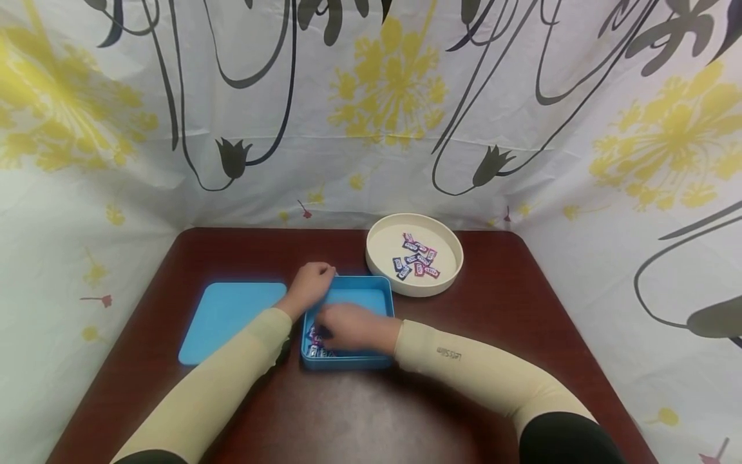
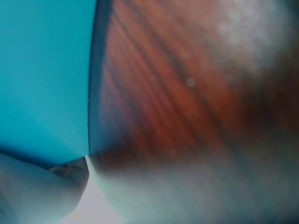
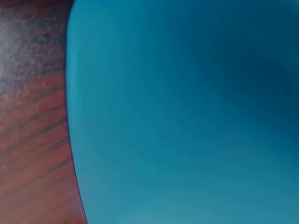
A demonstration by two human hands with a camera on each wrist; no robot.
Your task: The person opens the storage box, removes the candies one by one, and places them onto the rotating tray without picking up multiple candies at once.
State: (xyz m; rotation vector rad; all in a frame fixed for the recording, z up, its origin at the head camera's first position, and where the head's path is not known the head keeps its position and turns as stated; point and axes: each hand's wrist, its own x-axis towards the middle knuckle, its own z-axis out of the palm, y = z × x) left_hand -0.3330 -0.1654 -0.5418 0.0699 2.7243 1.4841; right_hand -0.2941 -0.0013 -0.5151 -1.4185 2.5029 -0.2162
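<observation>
The left hand is placed at the blue box's far-left corner, its grip unclear. Inside, just left of the right hand, wrapped candies are judged light, slippery, best pinched endwise; that hand's blurred grasp cannot be told.

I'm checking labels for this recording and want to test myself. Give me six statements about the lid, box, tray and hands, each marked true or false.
1. The blue lid lies on the table, left of the blue box. True.
2. The box's contents show at its far right corner. False: small printed packets show at its near left corner.
3. The left hand is at the box's far left corner. True.
4. Neither hand is over the inside of the box. False: the right hand is.
5. The round cream tray holds more packets. True.
6. The tray stands nearer the person than the box. False: it stands farther away, to the right.
</observation>
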